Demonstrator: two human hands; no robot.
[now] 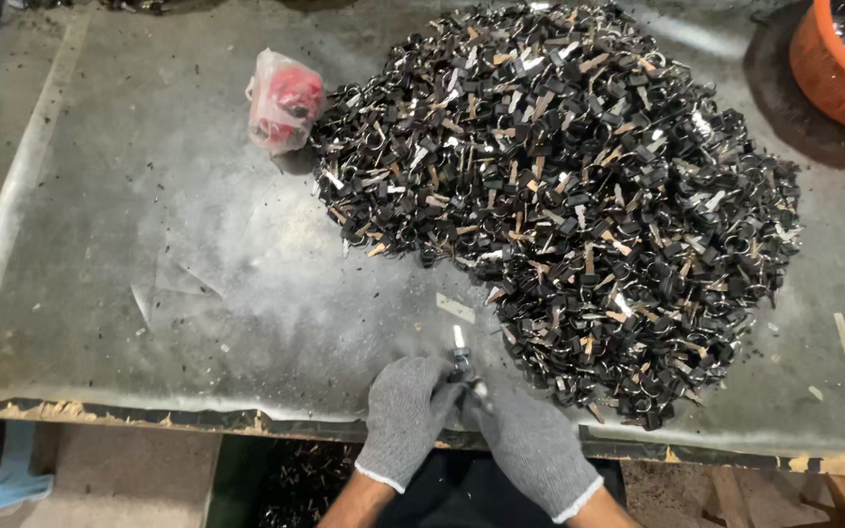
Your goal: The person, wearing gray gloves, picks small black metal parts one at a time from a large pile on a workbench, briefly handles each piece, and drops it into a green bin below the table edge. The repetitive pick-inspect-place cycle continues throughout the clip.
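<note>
Both my hands wear grey knit gloves and meet at the table's near edge. My left hand (405, 411) and my right hand (530, 442) pinch one small black clip piece (460, 360) between their fingertips; a pale metal tab sticks up from it. Just beyond them, to the right, lies a large heap of the same small black clips with tan and silver tabs (569, 186), covering the middle and right of the table.
The worn grey sheet-covered table (149, 293) has a chipped front edge. A clear bag with red contents (284, 100) lies left of the heap. An orange tub (838, 73) with more clips stands at the far right corner. A blue stool (12, 479) is below left.
</note>
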